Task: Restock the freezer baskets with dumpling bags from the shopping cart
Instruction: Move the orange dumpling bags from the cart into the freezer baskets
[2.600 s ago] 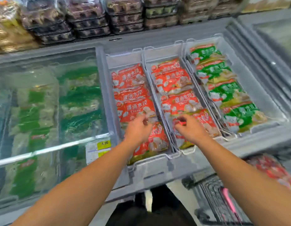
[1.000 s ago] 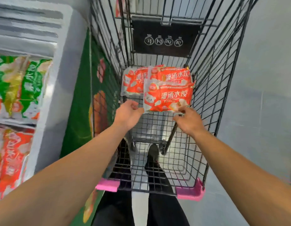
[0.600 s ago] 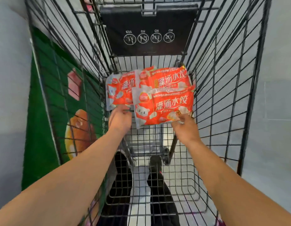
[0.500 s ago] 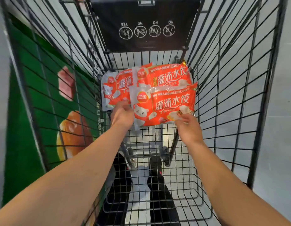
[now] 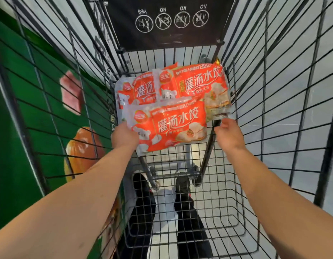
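Observation:
Three red dumpling bags lie at the far end of the black wire shopping cart. My left hand grips the left edge of the front bag, which is lifted and tilted. Behind it lie a bag on the right and a bag on the left, partly covered. My right hand hovers off the front bag, just below the right rear bag's clear lower corner, fingers loosely curled and holding nothing that I can see.
A black flap with white pictograms closes the cart's far end. A green panel with food pictures stands along the cart's left side. My shoes show through the wire floor. Grey floor lies on the right.
I turned from the freezer baskets to the cart. Both hands took the front bag; now my right hand has let go of it and moved right, while my left hand lifts it.

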